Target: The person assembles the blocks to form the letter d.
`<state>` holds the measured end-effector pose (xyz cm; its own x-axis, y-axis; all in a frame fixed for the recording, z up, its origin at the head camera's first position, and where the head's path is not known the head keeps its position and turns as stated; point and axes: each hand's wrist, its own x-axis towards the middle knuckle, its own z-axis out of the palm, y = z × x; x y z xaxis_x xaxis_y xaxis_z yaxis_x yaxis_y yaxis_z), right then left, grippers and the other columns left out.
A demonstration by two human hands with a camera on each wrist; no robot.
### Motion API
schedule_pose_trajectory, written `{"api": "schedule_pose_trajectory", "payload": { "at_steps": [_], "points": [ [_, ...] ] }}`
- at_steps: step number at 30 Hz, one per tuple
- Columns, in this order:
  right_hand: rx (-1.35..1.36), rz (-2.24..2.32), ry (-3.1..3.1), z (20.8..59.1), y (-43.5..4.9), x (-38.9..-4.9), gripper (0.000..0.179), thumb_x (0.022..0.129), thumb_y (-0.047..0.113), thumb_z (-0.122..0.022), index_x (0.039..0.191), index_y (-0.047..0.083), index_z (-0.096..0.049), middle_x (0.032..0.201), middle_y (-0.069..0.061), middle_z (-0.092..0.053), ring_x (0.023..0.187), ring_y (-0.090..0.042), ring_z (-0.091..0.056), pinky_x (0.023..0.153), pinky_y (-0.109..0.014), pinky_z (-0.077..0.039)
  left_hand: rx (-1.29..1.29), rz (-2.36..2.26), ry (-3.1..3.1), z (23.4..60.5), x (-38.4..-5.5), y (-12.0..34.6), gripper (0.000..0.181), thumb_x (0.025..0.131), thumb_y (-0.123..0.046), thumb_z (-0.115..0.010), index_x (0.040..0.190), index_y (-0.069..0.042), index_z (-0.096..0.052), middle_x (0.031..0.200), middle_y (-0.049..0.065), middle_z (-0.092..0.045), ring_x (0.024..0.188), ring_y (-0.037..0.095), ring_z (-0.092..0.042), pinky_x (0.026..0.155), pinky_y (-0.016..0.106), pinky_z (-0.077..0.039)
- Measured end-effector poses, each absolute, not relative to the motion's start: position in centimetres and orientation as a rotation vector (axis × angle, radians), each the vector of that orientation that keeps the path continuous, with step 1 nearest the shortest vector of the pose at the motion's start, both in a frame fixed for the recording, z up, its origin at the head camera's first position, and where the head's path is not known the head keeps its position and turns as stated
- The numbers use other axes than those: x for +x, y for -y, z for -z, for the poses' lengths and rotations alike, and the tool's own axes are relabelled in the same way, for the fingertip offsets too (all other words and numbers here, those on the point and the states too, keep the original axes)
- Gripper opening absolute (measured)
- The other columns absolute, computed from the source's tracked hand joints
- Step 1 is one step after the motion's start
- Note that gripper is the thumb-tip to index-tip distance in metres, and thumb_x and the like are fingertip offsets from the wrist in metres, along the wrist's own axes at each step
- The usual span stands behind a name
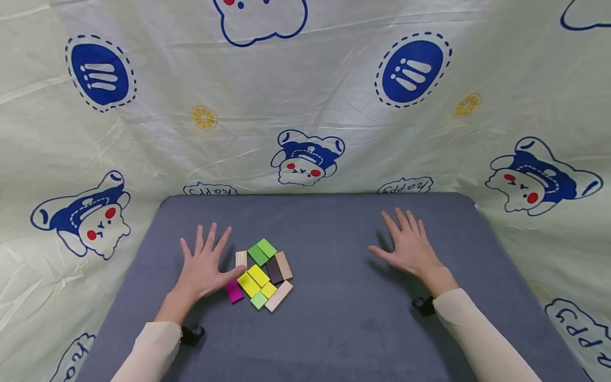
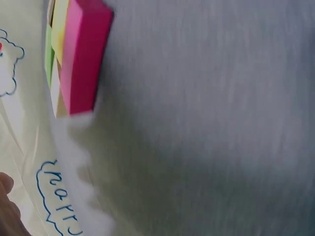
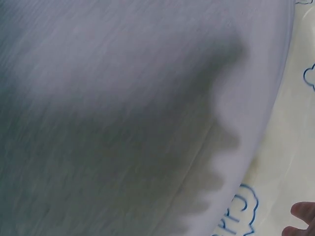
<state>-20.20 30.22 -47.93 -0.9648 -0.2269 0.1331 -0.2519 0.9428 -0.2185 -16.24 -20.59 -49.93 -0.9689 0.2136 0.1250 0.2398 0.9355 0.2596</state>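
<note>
My left hand (image 1: 204,268) is spread with straight fingers just left of a cluster of coloured blocks, its thumb reaching over their left side. The cluster has yellow blocks (image 1: 249,285) in the middle, green blocks (image 1: 258,254) at the back, a small light green block (image 1: 259,301) in front, a dark block (image 1: 274,270), several pale wooden blocks (image 1: 279,296) and a magenta block (image 1: 234,292). The magenta block (image 2: 84,59) shows large in the left wrist view. Far to the right, my right hand (image 1: 409,252) is spread above the table, holding nothing; its shadow falls below.
The grey table (image 1: 334,329) has rounded back corners. A pale printed sheet (image 1: 315,79) hangs behind it and along both sides. Black straps with cameras sit on the left wrist (image 1: 192,335) and the right wrist (image 1: 422,306).
</note>
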Motion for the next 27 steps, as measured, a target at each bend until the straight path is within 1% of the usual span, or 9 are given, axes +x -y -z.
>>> {"api": "schedule_pose_trajectory", "payload": {
  "at_steps": [8,12,16,18,22,27],
  "points": [
    [0.436,-0.447,2.988,48.8,-26.1,-20.7,0.102,0.086,0.068,-0.068,0.162,0.011,-0.030,0.167,-0.027,-0.021,0.154,-0.053,-0.014,0.119,-0.074,-0.011,-0.392,0.599,2.929,50.3,-14.4,18.9,0.100,0.085,-0.064,-0.070,0.165,-0.028,-0.023,0.172,0.017,-0.016,0.158,0.048,-0.003,0.115,0.079,-0.007],
    [0.513,-0.487,2.998,49.2,-24.0,-20.7,0.101,0.086,0.065,-0.070,0.163,0.013,-0.030,0.168,-0.025,-0.022,0.154,-0.051,-0.017,0.119,-0.072,-0.018,-0.400,0.678,2.893,50.5,-13.5,17.8,0.098,0.085,-0.060,-0.073,0.165,-0.027,-0.027,0.172,0.015,-0.019,0.158,0.048,-0.006,0.116,0.078,-0.011],
    [0.636,-0.543,2.995,49.6,-22.0,-20.8,0.098,0.086,0.061,-0.072,0.162,0.013,-0.032,0.167,-0.023,-0.025,0.152,-0.050,-0.023,0.115,-0.072,-0.027,-0.441,0.740,2.850,50.7,-12.8,16.5,0.097,0.083,-0.056,-0.077,0.163,-0.024,-0.031,0.170,0.014,-0.024,0.157,0.049,-0.009,0.116,0.078,-0.013],
    [0.681,-0.571,2.997,49.8,-20.9,-20.8,0.097,0.086,0.061,-0.072,0.161,0.013,-0.033,0.167,-0.023,-0.027,0.151,-0.051,-0.026,0.112,-0.073,-0.030,-0.471,0.741,2.835,51.0,-12.4,16.0,0.097,0.082,-0.055,-0.078,0.162,-0.022,-0.035,0.169,0.015,-0.029,0.156,0.050,-0.012,0.116,0.077,-0.014],
    [0.751,-0.617,2.992,50.0,-18.9,-20.5,0.097,0.085,0.059,-0.074,0.161,0.014,-0.034,0.165,-0.021,-0.032,0.151,-0.050,-0.029,0.112,-0.072,-0.033,-0.513,0.751,2.811,51.3,-11.7,15.2,0.096,0.078,-0.054,-0.082,0.158,-0.017,-0.043,0.165,0.016,-0.037,0.154,0.050,-0.020,0.116,0.076,-0.018],
    [0.856,-0.647,2.989,50.4,-16.6,-20.0,0.095,0.085,0.056,-0.076,0.160,0.014,-0.036,0.160,-0.016,-0.040,0.151,-0.047,-0.032,0.114,-0.067,-0.035,-0.568,0.708,2.813,51.6,-11.0,15.0,0.094,0.076,-0.055,-0.083,0.154,-0.014,-0.050,0.160,0.014,-0.045,0.153,0.047,-0.028,0.116,0.073,-0.024]
  ]
}}
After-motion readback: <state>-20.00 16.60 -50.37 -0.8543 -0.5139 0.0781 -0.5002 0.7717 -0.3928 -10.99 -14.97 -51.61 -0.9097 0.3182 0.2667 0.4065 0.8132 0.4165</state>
